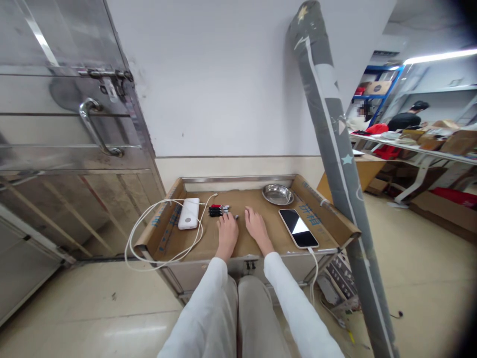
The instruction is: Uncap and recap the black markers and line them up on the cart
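Two hands: left hand (227,229) and right hand (255,224) lay flat and released on the cardboard-lined bench (261,238), grasping nothing.
Markers: the marker pens (218,210) sat in a row just beyond the left fingertips, all capped.
Progress: seemingly nothing begun; pens untouched.

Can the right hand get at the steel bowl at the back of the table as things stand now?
Probably yes: the right hand lies flat, and only bare cardboard shows between it and the steel bowl.
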`<state>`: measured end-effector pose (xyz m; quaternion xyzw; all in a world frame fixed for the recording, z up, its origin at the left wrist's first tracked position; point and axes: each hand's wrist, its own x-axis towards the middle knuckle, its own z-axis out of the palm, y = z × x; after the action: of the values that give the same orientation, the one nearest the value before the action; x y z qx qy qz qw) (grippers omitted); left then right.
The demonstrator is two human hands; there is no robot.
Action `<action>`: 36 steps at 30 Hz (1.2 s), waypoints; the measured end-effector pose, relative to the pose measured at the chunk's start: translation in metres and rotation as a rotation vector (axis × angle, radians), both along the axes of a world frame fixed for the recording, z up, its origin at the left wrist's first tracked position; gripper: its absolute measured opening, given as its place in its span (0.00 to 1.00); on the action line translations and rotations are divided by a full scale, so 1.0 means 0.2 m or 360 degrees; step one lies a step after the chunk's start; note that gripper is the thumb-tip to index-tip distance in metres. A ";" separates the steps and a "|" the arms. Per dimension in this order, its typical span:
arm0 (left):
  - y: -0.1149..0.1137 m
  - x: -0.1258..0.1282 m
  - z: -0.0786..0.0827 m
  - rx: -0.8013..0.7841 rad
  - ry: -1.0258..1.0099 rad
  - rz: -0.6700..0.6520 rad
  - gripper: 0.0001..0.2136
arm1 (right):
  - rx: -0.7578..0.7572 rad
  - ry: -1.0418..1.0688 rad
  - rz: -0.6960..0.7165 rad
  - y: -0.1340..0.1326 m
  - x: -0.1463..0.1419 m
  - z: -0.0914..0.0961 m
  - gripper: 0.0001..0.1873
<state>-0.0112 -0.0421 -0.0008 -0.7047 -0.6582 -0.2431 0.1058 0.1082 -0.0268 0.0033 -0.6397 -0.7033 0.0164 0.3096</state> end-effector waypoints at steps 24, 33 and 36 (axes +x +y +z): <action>0.20 -0.01 0.07 0.0396 -0.0825 -0.0896 0.09 | -0.0365 0.2143 0.0586 0.15 0.17 -0.01 0.22; 0.19 -0.03 0.09 0.0565 -0.1024 -0.0674 0.07 | -0.0213 0.2098 0.0501 0.18 0.16 -0.05 0.21; 0.20 -0.03 0.08 0.0564 -0.1012 -0.0609 0.06 | -0.0124 0.2033 0.0438 0.19 0.16 -0.07 0.21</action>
<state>-0.0173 -0.0021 0.0158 -0.6751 -0.4631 -0.5735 -0.0303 0.1407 0.0120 -0.0112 -0.4190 -0.4555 0.4582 0.6380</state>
